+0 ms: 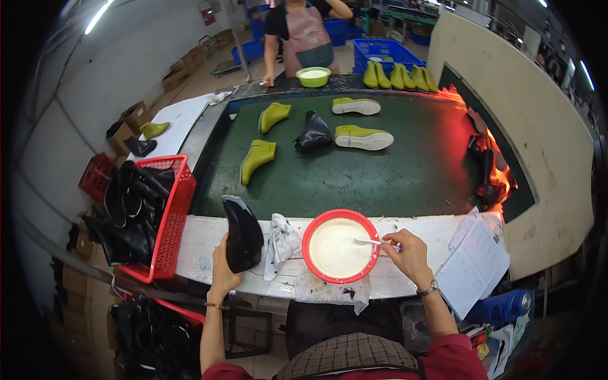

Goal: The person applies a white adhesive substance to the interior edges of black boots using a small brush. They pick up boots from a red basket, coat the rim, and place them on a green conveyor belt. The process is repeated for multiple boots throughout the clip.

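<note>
My left hand (223, 269) is closed around a black boot (244, 234), which it holds up at the near edge of the white worktop. In my right hand (408, 256) is a small white-handled brush (375, 242), its tip reaching over a red bowl (341, 246) of creamy white liquid. Whether the bristles touch the liquid I cannot tell. Between the boot and the bowl lies a crumpled, stained white cloth (282, 246). Under the bowl's front rim is a smeared sheet (332, 292).
A green conveyor belt (297, 190) carries yellow-green shoe lasts (258, 161) and a black boot upper (313, 133) toward a red-glowing opening at right. Red baskets (166, 234) of black boots stand left. An open notebook (472, 266) lies right. A person (307, 38) stands across the belt.
</note>
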Demonstrator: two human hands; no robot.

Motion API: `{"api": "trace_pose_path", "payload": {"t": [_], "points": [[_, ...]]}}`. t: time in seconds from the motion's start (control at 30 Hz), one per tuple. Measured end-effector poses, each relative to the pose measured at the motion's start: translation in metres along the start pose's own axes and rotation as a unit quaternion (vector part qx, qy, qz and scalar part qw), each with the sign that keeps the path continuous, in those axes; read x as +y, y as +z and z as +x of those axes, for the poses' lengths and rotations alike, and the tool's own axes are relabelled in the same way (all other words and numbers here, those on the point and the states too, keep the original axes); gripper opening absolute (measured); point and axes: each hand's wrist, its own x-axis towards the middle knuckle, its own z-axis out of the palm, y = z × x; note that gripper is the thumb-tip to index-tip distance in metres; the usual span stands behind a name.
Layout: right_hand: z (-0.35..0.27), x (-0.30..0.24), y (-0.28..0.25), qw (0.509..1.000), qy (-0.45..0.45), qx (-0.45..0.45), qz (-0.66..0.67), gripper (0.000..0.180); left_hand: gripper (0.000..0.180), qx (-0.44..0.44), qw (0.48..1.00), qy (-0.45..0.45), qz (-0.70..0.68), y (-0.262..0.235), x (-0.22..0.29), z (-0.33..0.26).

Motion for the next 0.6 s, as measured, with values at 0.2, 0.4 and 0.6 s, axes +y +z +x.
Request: {"api": "trace_pose_path", "payload": {"t": [0.2, 0.4, 0.6], "points": [[-0.006, 0.049, 0.024, 0.982, -0.047, 0.059, 0.175, 0.020, 0.094, 0.125, 0.974, 0.075, -0.171, 0.027, 0.010, 0.015], [-0.020, 0.077, 0.093, 0.966, -0.051, 0.196, 0.162, 0.027, 0.095, 0.167, 0.963, 0.120, -0.173, 0.080, 0.119, 0.049], [-0.031, 0.078, 0.087, 0.973, -0.029, 0.192, 0.120, 0.027, 0.095, 0.153, 0.962, 0.119, -0.192, 0.100, 0.140, 0.056]]}}
